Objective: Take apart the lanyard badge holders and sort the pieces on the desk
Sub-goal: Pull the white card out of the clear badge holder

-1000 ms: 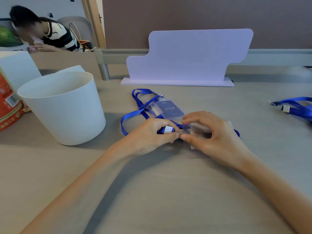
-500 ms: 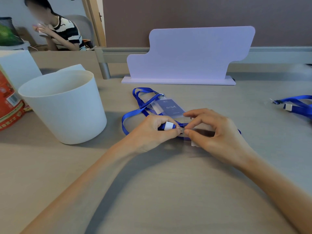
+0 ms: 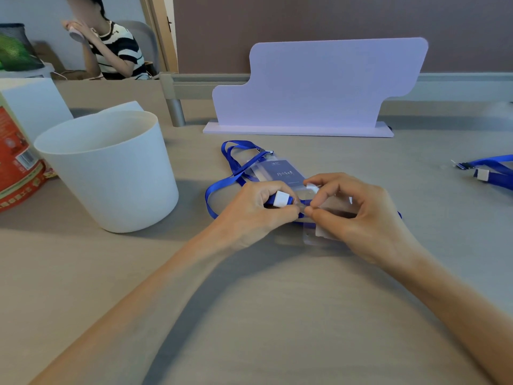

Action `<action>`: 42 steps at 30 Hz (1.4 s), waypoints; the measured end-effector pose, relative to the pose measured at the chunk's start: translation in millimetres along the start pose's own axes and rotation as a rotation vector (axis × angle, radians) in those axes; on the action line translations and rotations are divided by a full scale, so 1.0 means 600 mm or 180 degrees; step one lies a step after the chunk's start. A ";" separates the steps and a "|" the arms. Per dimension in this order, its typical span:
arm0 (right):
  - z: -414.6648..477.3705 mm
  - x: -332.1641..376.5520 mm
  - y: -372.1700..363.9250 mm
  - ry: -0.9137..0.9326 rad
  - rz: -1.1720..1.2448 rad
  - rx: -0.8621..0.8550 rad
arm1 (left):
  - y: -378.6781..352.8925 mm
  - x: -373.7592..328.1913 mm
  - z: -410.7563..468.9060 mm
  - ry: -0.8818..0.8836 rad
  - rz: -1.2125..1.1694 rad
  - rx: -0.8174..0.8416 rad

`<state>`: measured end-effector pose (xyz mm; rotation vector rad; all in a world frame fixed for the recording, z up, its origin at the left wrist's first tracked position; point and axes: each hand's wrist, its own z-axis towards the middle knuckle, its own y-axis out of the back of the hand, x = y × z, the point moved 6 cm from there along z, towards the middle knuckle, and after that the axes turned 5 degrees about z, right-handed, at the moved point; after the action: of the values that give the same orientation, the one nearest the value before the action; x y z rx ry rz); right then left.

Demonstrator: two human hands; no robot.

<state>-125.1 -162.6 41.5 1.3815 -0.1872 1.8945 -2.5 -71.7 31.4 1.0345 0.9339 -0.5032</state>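
At the desk's middle my left hand (image 3: pixel 258 209) pinches the end of a blue lanyard (image 3: pixel 219 187) by its white band. My right hand (image 3: pixel 358 215) grips a clear badge holder (image 3: pixel 319 236) where it meets the lanyard's clip; the fingertips of both hands touch there. Most of the holder is hidden under my right hand. Just behind lies a second clear holder with a dark blue card (image 3: pixel 280 172), still on its own blue lanyard (image 3: pixel 236 147). A separate blue lanyard (image 3: pixel 488 169) with a white band rests at the far right.
A white bucket (image 3: pixel 111 173) stands at the left, with a red printed container (image 3: pixel 16 165) and a white box (image 3: pixel 33 104) beyond it. A pale lilac standing board (image 3: pixel 319 84) blocks the back of the desk. A person sits at the far left behind.
My hands stay at the clip joint; my right hand's fingers have lifted and spread, showing more of the clear holder. The person behind has raised something to their face.
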 end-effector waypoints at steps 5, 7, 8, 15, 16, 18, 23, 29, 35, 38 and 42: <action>-0.001 0.000 0.000 -0.0018 0.0038 -0.0063 | -0.001 -0.001 -0.003 0.0055 0.0051 0.0002; -0.001 0.001 0.002 0.0003 0.0060 -0.0089 | -0.001 -0.001 -0.004 0.0054 0.0050 -0.0002; -0.001 0.002 0.003 0.0014 0.0083 -0.0106 | -0.001 -0.002 -0.004 0.0046 0.0048 0.0005; 0.001 -0.003 0.003 0.0019 -0.0073 -0.0140 | -0.003 -0.003 -0.004 0.0005 0.0189 0.0042; 0.004 -0.003 0.004 0.0040 -0.0123 -0.0134 | -0.003 -0.002 -0.002 0.0006 0.0188 0.0024; 0.011 -0.007 0.005 0.0068 -0.0303 -0.0123 | 0.000 0.003 0.000 0.0067 0.0203 -0.0010; 0.008 -0.023 0.006 -0.0011 -0.0767 -0.0104 | 0.003 0.012 0.004 0.0080 0.0383 0.0025; 0.016 -0.039 0.057 -0.0413 -0.1337 -0.0032 | 0.022 0.030 0.005 0.0156 0.0252 -0.0281; 0.018 -0.072 0.093 -0.1113 0.0382 0.0189 | 0.041 0.035 0.011 0.0316 -0.0068 -0.0679; 0.010 -0.065 0.080 -0.1254 0.0772 0.0320 | 0.046 0.036 0.013 0.0365 -0.0297 -0.0844; -0.009 -0.063 0.066 -0.1376 0.0978 0.0177 | 0.039 0.031 0.008 0.0334 -0.0426 -0.0879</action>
<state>-150.6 -205.4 18.8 1.8766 -0.5920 1.8230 26.5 -64.2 28.3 0.7572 1.1368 -0.4192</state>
